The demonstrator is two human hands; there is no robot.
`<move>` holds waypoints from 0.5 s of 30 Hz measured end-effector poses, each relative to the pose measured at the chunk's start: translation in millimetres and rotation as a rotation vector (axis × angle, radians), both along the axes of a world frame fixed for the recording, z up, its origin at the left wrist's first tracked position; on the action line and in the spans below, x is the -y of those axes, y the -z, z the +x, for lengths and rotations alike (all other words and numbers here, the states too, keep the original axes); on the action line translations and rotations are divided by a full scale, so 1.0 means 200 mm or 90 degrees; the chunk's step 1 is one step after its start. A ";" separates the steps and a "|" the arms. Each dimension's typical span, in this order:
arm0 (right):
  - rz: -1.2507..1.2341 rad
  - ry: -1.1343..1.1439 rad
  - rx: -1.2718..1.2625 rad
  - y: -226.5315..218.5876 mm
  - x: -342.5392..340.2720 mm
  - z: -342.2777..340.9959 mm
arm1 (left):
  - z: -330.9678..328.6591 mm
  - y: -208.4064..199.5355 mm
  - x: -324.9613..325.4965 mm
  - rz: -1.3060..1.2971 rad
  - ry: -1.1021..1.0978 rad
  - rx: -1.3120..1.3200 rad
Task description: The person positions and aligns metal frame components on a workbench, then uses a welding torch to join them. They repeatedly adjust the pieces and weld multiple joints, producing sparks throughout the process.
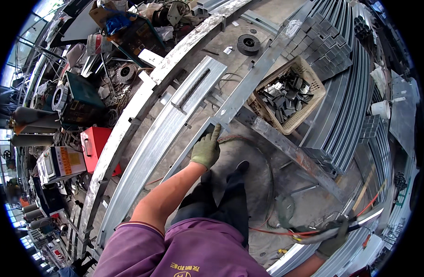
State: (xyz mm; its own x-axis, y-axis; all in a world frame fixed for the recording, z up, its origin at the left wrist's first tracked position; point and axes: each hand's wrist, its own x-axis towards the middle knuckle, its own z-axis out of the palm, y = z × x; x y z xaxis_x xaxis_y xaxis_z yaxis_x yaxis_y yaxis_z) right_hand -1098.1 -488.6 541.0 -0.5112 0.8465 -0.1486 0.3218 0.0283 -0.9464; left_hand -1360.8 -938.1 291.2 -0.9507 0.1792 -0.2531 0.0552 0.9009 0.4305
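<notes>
My left hand (206, 150), in a green work glove, rests at the joint of two metal profiles. Its index finger is stretched out and touches the end of the long flat grey steel bar (242, 94); the other fingers are partly hidden. A narrow metal channel (186, 152) runs down and left from that joint. At lower right, my right hand (334, 240), also gloved, is closed around a bundle of cables (311, 237) with a red line along it. A wide galvanized beam (168, 115) lies left of my left hand, with a thin hammer-like tool (191, 90) on top.
A beige plastic crate (313, 104) of metal offcuts stands right, beside stacked square tubes (318, 41) and long rails (346, 101). A rusty support beam (290, 150) crosses the floor. Left are a long white beam (124, 120), a red box (99, 150) and machines. Cables loop near my feet.
</notes>
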 end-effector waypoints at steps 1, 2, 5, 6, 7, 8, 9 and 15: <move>-0.028 0.027 -0.066 -0.05 0.02 -0.05 | 0.00 0.00 0.00 -0.002 0.003 0.001; -0.002 0.051 -0.064 -0.02 0.04 -0.08 | 0.00 0.01 0.00 0.006 0.007 -0.004; 0.025 0.029 -0.008 0.12 0.15 -0.10 | 0.00 0.04 0.01 0.003 0.011 -0.009; 0.004 0.001 -0.021 0.18 0.16 -0.09 | 0.01 0.04 0.01 0.005 0.007 -0.014; -0.020 -0.021 -0.035 0.21 0.25 -0.13 | 0.01 0.04 0.01 0.004 0.007 -0.019; 0.002 -0.046 -0.063 0.24 0.30 -0.15 | 0.01 0.04 0.01 0.003 0.008 -0.024; 0.052 -0.088 -0.041 0.26 0.35 -0.18 | 0.01 0.04 0.03 0.002 0.008 -0.021; 0.110 -0.313 0.038 0.22 0.74 -0.55 | -0.01 0.01 0.02 -0.003 0.011 -0.002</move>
State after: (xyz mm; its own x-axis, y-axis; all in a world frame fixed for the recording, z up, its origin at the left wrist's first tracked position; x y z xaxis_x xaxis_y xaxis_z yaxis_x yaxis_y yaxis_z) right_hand -1208.2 -636.5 497.4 -0.8496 0.5229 -0.0687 0.2839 0.3437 -0.8951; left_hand -1362.2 -942.2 289.9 -0.9483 0.1951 -0.2502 0.0730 0.9016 0.4265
